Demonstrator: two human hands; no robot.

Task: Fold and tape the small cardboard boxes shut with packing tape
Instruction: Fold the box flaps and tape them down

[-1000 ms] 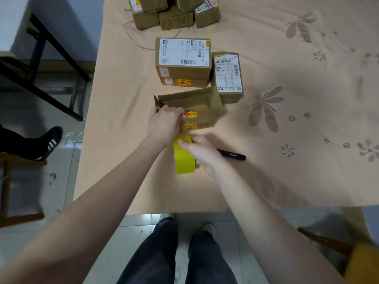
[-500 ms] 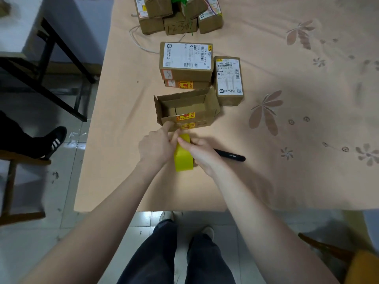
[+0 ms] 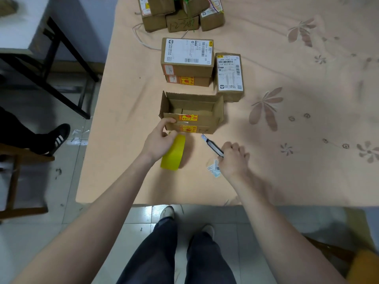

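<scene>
**Tape out, cutter in hand, box wide open**

The peach flowered tablecloth point(image 3: 287, 171) carries it all. The open brown cardboard box point(image 3: 191, 114) sits just beyond the left hand point(image 3: 159, 142), long axis running crosswise, flaps up. That hand pinches at the box's near wall while curling over the yellow roll of packing tape point(image 3: 174, 153), apparently drawing a clear strip across; its end is hard to make out. The right hand point(image 3: 233, 158), farther off, is closed around a slim black cutter point(image 3: 213, 145), tip aimed towards the box.

Far box point(image 3: 182, 23) handwritten "1-2-308"
</scene>
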